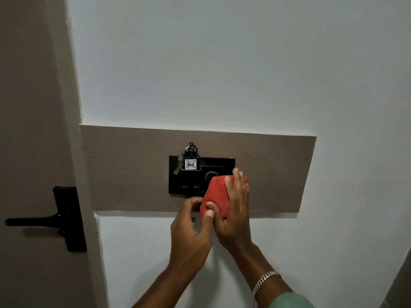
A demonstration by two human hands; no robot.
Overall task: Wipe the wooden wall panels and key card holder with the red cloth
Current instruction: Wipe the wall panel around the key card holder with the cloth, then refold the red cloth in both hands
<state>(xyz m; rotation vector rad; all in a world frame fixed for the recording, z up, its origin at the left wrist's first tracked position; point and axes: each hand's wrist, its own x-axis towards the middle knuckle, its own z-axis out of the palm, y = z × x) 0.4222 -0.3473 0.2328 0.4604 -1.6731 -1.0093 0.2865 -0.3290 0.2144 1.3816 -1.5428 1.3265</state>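
Note:
A grey-brown wooden wall panel (124, 165) runs across the white wall. A black key card holder (184, 185) is mounted on it, with a key fob marked 406 (190, 163) and keys hanging at its top left. The folded red cloth (214, 195) covers the holder's lower right corner. My right hand (235, 210) lies flat over the cloth, pressing it against the holder and panel. My left hand (191, 232) pinches the cloth's lower left edge with thumb and fingers.
A door with a black lever handle (44, 218) stands at the left, beside the panel's end. White wall (222, 63) surrounds the panel above and below. A darker surface shows at the bottom right corner (400, 285).

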